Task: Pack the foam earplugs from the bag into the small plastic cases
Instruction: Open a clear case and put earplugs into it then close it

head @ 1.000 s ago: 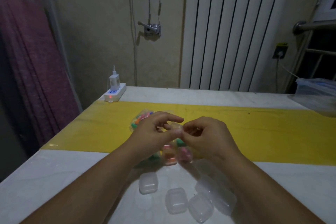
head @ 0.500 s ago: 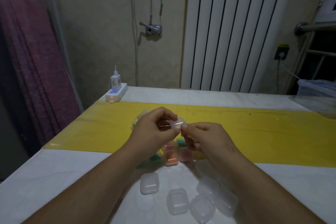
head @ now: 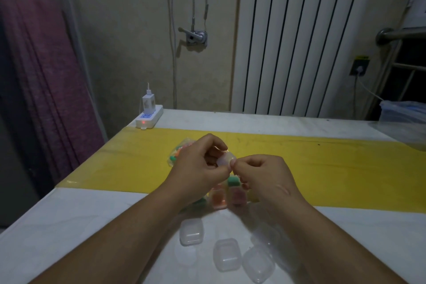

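Two grips on one small clear case (head: 227, 159) over worktop's (head: 69, 226) yellow strip: left grip (head: 198, 165) curled round it, right grip (head: 260, 174) pinching its edge. Earplug bag (head: 178, 152) behind left grip, empty cases (head: 227, 254) near front edge.

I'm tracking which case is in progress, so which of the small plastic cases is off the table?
The clear case held up between the left hand and right hand, above the yellow mat. The other cases all lie on the table.
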Motion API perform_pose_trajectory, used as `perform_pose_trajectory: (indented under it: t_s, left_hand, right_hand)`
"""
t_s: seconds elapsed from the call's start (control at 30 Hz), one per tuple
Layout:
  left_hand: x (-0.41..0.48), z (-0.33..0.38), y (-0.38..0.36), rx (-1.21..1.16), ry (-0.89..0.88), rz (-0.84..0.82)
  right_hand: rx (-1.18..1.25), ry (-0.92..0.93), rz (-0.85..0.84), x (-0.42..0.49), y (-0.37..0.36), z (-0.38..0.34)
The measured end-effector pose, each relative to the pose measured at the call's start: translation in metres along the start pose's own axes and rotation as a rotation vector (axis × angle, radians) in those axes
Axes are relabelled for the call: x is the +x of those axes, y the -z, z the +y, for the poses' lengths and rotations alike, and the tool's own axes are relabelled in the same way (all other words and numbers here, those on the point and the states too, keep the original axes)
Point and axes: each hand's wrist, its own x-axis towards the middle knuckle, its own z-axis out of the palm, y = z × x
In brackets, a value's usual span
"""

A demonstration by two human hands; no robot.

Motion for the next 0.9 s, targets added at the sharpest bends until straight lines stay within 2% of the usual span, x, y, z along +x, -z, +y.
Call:
perform_pose_trajectory:
  t_s: [0.2,0.33,0.4,0.57,0.67,0.73,0.83,0.9]
  left_hand:
    - [-0.003,0.004,-0.001,-0.055,0.078,-0.088]
    - [0.001,0.012,0.003,-0.313,0.222,-0.038]
    - [0.002,0.012,0.005,-0.352,0.257,-0.029]
    - [0.0,0.013,0.006,-0.273,0.285,-0.11]
    - [-0.002,0.012,0.006,-0.089,0.212,-0.125]
    - [-0.002,0.01,0.006,-0.021,0.181,-0.099]
    - [0.0,0.008,0.006,0.01,0.171,-0.055]
    - [0.0,0.006,0.006,0.015,0.168,-0.055]
  right_hand:
    - [-0.019,-0.049,-0.011,-0.001,0.005,-0.003]
    - [-0.048,-0.061,-0.017,0.007,0.011,0.002]
    - [-0.034,-0.072,-0.033,0.012,0.012,0.004]
    - [0.078,-0.075,-0.056,0.012,0.014,0.004]
    - [0.144,-0.082,-0.065,0.012,0.013,0.003]
    - [0.198,-0.065,-0.011,0.012,0.015,0.0]
    - [0.254,0.028,0.086,0.012,0.02,-0.005]
    - [0.183,0.122,0.084,0.011,0.019,-0.006]
